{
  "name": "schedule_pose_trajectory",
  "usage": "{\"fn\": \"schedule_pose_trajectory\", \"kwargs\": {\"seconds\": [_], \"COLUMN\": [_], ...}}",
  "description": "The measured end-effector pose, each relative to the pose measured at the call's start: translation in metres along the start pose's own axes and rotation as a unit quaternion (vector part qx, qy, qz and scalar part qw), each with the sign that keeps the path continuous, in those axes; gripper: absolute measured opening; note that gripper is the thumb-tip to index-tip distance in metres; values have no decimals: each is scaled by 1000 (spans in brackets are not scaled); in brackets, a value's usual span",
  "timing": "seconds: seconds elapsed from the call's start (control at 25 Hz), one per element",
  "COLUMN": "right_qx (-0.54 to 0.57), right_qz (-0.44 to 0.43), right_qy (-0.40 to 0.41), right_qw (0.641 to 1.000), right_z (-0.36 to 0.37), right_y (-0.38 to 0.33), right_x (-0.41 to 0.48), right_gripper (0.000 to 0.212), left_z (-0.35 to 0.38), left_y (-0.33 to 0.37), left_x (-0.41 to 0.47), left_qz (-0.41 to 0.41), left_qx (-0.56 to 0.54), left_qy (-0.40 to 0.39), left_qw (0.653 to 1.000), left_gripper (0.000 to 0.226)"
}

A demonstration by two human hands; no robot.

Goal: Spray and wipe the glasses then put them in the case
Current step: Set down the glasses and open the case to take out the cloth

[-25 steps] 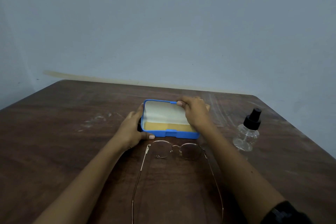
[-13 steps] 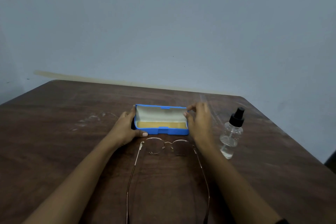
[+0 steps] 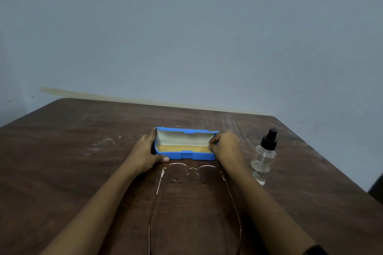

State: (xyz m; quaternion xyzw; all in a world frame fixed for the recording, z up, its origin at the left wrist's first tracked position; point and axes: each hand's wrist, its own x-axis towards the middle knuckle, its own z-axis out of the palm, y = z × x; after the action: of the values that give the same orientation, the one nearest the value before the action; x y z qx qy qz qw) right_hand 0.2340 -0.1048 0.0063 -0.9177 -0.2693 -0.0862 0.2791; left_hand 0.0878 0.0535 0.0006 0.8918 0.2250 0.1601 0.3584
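The open case (image 3: 185, 154) is gripped at both ends by the left hand (image 3: 145, 153) and right hand (image 3: 227, 149), likely to stop sliding.

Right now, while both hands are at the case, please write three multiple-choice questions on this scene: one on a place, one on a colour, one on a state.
1. Where do the glasses lie, relative to the case? A) inside it B) on the table, on the person's side of it C) behind it
2. What colour is the case's outside? A) red B) blue C) black
3. What state is the case in? A) open B) closed C) upside down
Answers: 1 B, they lie unfolded on the wood before it. 2 B, its shell is blue. 3 A, the lid stands up and the lining shows, while the left hand and right hand hold its ends.
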Motion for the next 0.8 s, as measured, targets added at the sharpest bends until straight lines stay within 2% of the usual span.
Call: {"fn": "schedule_pose_trajectory", "kwargs": {"seconds": [0.28, 0.64, 0.8], "right_qx": [-97, -22, 49], "right_qz": [-7, -12, -2], "right_qy": [-8, 16, 21], "right_qw": [995, 1000, 999], "right_z": [5, -1, -14], "right_y": [-2, -1, -2], "right_x": [7, -2, -20], "right_gripper": [12, 22, 10], "left_z": [1, -1, -1], "left_y": [1, 4, 5], "left_x": [0, -2, -4], "left_qz": [-1, 4, 9], "left_qx": [-1, -20, -20], "left_qy": [1, 1, 3], "left_qw": [1000, 1000, 1000], "left_gripper": [94, 91, 88]}}
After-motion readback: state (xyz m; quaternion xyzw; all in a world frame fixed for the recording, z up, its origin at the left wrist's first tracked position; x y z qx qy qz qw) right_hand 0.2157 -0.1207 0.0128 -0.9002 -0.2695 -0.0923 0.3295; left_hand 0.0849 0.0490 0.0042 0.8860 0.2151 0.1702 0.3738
